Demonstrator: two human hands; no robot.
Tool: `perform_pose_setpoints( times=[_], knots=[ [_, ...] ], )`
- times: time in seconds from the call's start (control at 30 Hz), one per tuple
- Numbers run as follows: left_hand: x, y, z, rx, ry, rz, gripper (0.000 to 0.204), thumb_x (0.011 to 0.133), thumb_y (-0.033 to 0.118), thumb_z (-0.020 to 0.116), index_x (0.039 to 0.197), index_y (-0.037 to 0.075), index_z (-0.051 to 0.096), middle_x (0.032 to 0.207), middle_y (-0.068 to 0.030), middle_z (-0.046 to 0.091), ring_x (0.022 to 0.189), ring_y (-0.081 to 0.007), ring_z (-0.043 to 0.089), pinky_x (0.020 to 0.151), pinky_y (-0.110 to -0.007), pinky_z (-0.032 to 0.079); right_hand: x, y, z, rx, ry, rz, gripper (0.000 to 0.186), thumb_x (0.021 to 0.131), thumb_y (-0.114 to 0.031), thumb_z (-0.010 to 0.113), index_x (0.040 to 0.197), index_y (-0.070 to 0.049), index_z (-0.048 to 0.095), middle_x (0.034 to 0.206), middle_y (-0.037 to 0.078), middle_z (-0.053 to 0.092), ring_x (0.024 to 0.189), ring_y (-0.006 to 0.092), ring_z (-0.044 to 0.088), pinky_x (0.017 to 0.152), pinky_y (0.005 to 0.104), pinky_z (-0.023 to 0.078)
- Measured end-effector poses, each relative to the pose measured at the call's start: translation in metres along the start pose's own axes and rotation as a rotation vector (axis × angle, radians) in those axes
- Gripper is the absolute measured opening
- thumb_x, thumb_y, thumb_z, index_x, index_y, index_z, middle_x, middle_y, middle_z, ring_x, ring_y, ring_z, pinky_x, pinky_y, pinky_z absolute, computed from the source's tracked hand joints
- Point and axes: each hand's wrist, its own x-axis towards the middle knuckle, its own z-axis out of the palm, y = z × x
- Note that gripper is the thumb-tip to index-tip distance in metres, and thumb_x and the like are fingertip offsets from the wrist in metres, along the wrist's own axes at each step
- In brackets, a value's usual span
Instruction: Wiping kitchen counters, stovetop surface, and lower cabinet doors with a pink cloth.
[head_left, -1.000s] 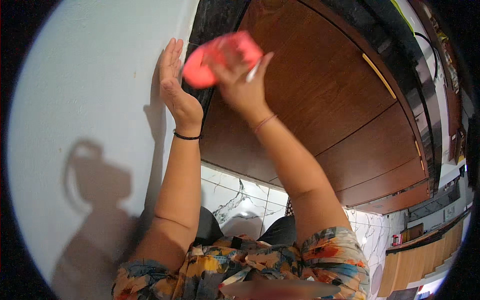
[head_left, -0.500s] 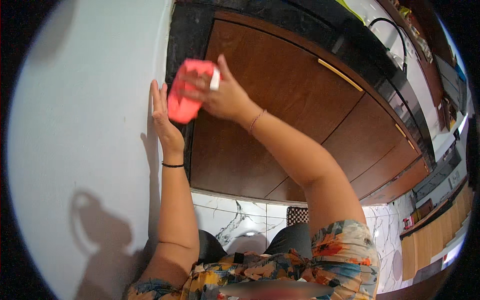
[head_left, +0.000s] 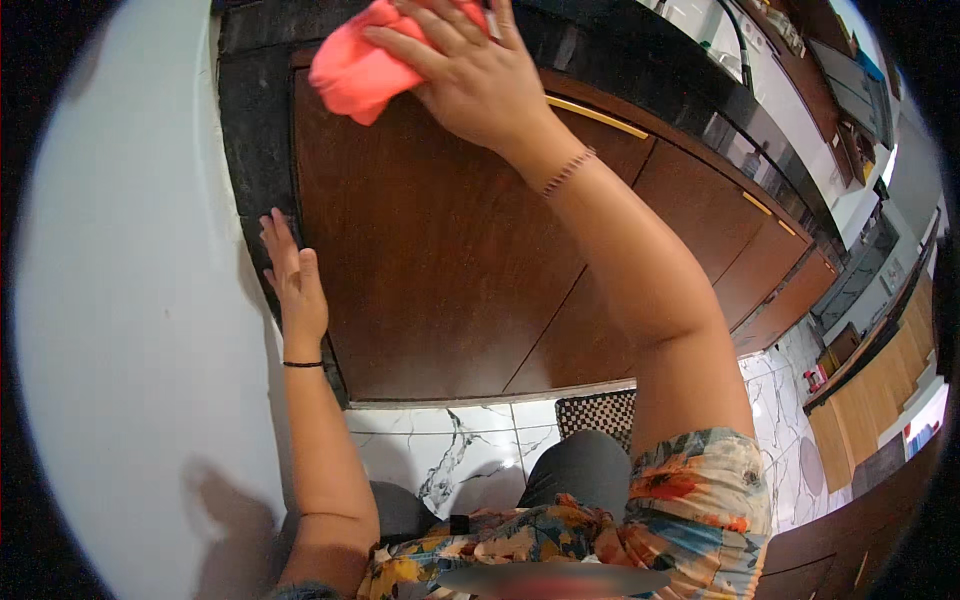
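My right hand [head_left: 470,80] presses a bright pink cloth [head_left: 360,65] near the top of the picture, where the black stone edging [head_left: 565,45] meets the top of the wooden cabinet door [head_left: 430,260]; its fingers lie over the cloth. My left hand [head_left: 295,280] is open, fingers apart, resting at the dark vertical stone strip [head_left: 250,130] between the pale wall and the door, well below the cloth.
A pale wall [head_left: 120,300] stands on my left. More cabinet doors with gold handles [head_left: 597,116] run to the right. Below are a marble-look tiled floor [head_left: 460,450] and a checkered mat [head_left: 590,415]. A wooden surface [head_left: 850,410] appears at far right.
My right hand has moved up with the pink cloth, away from beside my left hand. My left hand sits lower and farther left in the picture, and the view has shifted along the cabinet.
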Motion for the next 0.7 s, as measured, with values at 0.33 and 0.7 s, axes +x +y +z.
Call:
perform_pose_setpoints(
  times=[0.33, 0.7],
  knots=[
    [-0.003, 0.003, -0.003, 0.117, -0.027, -0.028, 0.072, 0.088, 0.066, 0.020, 0.145, 0.024, 0.013, 0.151, -0.0130, 0.002, 0.139, -0.0329, 0.000, 0.104, -0.062, 0.001, -0.171, 0.099, -0.066, -0.123, 0.052, 0.527, 0.049, 0.079, -0.023, 0.060, 0.127, -0.023, 0.049, 0.136, 0.006, 0.043, 0.124, 0.0281, 0.040, 0.103, 0.0540, 0.021],
    [-0.022, 0.018, 0.039, 0.395, -0.137, 0.021, 0.072, 0.089, 0.057, 0.041, 0.145, 0.028, 0.008, 0.150, -0.0169, -0.009, 0.137, -0.0398, -0.005, 0.099, -0.069, 0.006, -0.245, 0.061, -0.048, -0.067, -0.143, 0.600, 0.054, 0.069, -0.023, 0.067, 0.122, -0.023, 0.053, 0.144, 0.014, 0.027, 0.134, 0.0357, 0.023, 0.108, 0.0586, 0.009]
  ],
)
